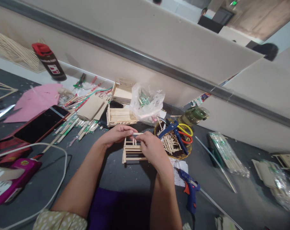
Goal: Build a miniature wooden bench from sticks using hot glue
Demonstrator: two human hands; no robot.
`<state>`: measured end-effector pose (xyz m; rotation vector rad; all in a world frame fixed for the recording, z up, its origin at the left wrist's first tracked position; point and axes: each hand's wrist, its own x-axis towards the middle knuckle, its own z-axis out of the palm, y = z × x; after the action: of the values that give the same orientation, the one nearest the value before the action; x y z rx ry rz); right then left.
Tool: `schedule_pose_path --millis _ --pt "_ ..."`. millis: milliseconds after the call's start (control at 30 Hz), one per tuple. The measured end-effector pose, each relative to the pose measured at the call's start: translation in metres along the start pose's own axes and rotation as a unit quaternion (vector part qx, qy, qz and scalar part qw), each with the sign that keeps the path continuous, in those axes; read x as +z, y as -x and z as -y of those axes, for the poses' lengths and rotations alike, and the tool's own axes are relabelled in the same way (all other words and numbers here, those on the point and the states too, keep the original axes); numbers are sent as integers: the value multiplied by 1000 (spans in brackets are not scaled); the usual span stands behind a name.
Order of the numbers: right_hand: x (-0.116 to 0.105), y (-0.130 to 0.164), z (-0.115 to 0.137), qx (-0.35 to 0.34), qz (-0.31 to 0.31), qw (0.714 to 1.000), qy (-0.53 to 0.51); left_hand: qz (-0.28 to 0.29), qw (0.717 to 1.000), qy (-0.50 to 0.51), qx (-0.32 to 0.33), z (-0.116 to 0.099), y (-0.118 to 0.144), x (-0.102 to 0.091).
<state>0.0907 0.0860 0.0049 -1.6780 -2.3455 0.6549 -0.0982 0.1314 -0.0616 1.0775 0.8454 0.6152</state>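
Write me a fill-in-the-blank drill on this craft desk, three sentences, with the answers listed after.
1. Both hands, the left hand and the right hand, hold a small frame made of ____ sticks.
2. The glue gun lying near the right forearm is ____ in colour.
3. The round basket holds sticks and a pair of ____.

Missing words: wooden; blue; scissors

Pale bare-wood stick frame (132,150) on matt dark-grey desk (125,179). Beside the frame: woven basket (183,155) of raw sticks, glossy blue plastic glue gun (190,191), crinkled clear plastic bag (147,103), glossy black phone (41,124).
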Motion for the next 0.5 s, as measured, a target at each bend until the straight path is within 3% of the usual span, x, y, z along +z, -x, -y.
schedule_pose_path --millis 500 --pt "-2 1 1 3 5 1000 6 8 1000 0 0 3 -1 -2"
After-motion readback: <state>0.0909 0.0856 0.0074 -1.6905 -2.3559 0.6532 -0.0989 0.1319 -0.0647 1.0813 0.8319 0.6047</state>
